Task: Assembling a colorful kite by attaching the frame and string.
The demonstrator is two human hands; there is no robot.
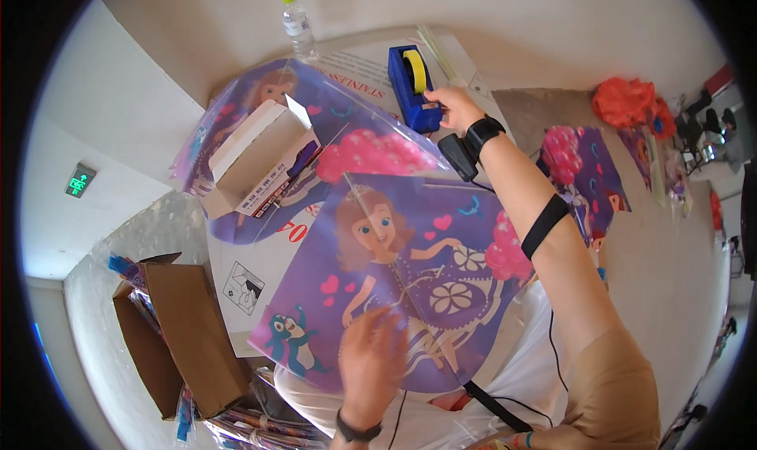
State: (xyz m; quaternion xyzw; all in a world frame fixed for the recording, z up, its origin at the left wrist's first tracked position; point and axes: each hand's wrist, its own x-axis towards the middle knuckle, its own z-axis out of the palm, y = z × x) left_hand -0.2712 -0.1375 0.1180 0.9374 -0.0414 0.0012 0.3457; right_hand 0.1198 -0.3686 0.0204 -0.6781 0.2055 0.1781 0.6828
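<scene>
The left hand (372, 355) lies flat with fingers spread, gripping nothing, on the lower part of a glossy purple plastic kite (410, 276) printed with a cartoon girl, which lies across the tabletop (654, 292) close to the person. The right hand (453, 107) reaches to the far side and pinches the strip at a blocky blue tape dispenser (412, 87) holding a yellow roll. An open white cardboard box (260, 162) rests on a second kite, a clear plastic bottle (300, 28) stands behind.

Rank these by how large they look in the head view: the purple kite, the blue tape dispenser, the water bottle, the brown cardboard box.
1. purple kite
2. brown cardboard box
3. blue tape dispenser and water bottle: too close to rank, and the bottle lies farther off.
</scene>
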